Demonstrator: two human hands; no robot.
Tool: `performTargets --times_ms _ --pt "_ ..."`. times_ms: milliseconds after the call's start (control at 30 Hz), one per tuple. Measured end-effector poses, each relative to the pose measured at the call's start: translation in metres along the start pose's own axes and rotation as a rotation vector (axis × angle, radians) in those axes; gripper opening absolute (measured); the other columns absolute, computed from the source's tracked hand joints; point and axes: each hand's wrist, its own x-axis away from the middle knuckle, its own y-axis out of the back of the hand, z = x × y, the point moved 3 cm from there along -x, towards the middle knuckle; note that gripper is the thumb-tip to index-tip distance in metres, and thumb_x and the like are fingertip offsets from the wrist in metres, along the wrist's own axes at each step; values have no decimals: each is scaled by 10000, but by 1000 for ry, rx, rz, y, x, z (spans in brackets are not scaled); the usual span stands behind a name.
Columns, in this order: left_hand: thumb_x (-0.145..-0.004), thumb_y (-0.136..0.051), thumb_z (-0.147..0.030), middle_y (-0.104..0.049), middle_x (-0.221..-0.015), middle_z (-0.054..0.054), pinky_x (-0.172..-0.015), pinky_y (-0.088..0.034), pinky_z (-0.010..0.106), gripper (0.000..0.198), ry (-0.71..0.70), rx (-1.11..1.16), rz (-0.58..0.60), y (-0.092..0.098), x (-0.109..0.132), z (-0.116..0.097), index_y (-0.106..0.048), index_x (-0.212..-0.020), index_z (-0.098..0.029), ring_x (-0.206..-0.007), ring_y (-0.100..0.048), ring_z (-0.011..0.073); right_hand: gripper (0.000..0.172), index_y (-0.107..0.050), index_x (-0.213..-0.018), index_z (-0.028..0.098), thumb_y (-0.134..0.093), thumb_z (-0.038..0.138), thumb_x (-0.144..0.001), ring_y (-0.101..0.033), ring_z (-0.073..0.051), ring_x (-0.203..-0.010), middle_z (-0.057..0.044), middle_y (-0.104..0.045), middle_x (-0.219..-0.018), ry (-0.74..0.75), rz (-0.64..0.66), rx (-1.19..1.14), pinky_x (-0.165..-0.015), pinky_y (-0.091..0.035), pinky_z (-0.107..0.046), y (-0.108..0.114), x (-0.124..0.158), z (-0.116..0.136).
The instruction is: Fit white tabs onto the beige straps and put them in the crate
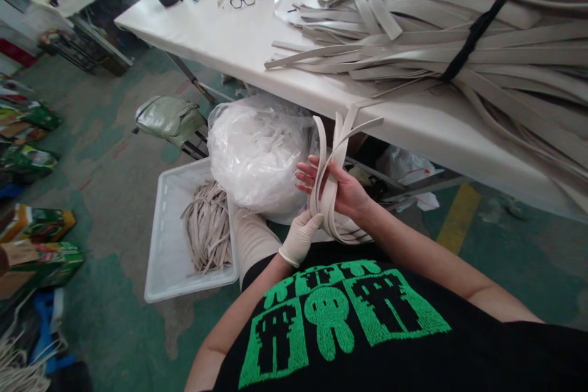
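Note:
Several long beige strips (327,199) curve upward in front of my body, their upper ends spread near the table edge. My left hand (301,237), in a pale glove, is closed on the lower part of these strips, with the thumb pressed over them. Bare and palm up, my right hand (342,188) has its fingers stretched out and apart, and the strips pass across its palm. A large bundle of similar strips (413,43), tied with a black band (478,33), lies on the white table (202,30).
A white bin (169,239) with loose strips (209,226) stands on the floor at the left. Beside it is a clear plastic bag (261,153) with pale contents. Behind are a stool with a green cushion (169,117), and glasses (243,1) on the table. Boxes (41,263) stand far left.

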Motion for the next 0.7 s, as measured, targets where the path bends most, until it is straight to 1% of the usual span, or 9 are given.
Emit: performTargets --times_ms 100,167,233,267,333,433,533,600,700 --pt "-758 -757 -527 -724 -1162 98 -1090 -425 460 525 61 125 40 -5 -1 6 -708 -1147 -177 -1151 -627 273 353 -701 -1080 252 -723 491 -821 -679 -215 -1035 -53 -728 -1154 -4 -37 48 -925 -542 -404 5 0 2" --pt "-769 -760 -499 -722 -1163 110 -1079 -433 466 525 90 175 74 -11 -1 7 -694 -1175 -172 -1127 -645 273 368 -712 -1053 235 -778 464 -773 -697 -187 -886 -58 -740 -1094 -12 -93 65 -826 -576 -352 8 1 2" --pt "-770 -766 -485 -726 -1145 129 -1064 -442 484 529 119 192 88 -15 -2 9 -692 -1173 -150 -1095 -663 289 411 -718 -1042 218 -826 452 -722 -671 -141 -735 -49 -737 -1026 -4 -135 99 -701 -577 -286 11 1 2" --pt "-763 -770 -490 -728 -1131 142 -1056 -446 497 543 142 196 93 -17 -2 10 -693 -1167 -135 -1083 -669 303 435 -718 -1045 211 -844 445 -701 -638 -114 -658 -34 -729 -967 16 -149 127 -626 -556 -248 12 1 2" --pt "-751 -774 -506 -726 -1128 161 -1056 -443 513 582 185 194 105 -19 -3 15 -687 -1178 -120 -1095 -665 326 455 -711 -1036 189 -860 435 -683 -521 -60 -505 14 -671 -782 72 -169 199 -474 -453 -185 12 1 3" --pt "-757 -763 -525 -702 -1200 151 -1082 -425 494 597 193 138 112 -17 -7 21 -676 -1213 -150 -1154 -637 322 435 -687 -970 164 -791 518 -740 -357 -36 -396 64 -522 -588 99 -178 341 -372 -281 -174 11 2 4" --pt "-751 -734 -596 -692 -1226 131 -1031 -464 452 638 113 96 -28 -5 -15 11 -661 -1234 -186 -1099 -660 283 467 -638 -762 152 -680 616 -801 -355 -50 -380 50 -484 -528 98 -142 595 -371 -259 -198 13 6 6" --pt "-754 -716 -624 -692 -1229 110 -982 -490 398 650 -10 151 -152 5 -19 -8 -642 -1253 -215 -1058 -672 241 517 -568 -611 161 -650 629 -814 -375 -60 -373 31 -482 -492 85 -81 790 -369 -260 -212 16 11 6" --pt "-755 -742 -570 -728 -1135 69 -889 -521 314 518 -190 247 -257 14 -21 -40 -688 -1148 -238 -980 -686 187 530 -533 -559 175 -618 622 -830 -390 -69 -372 15 -507 -487 29 26 952 -375 -270 -222 22 21 1"
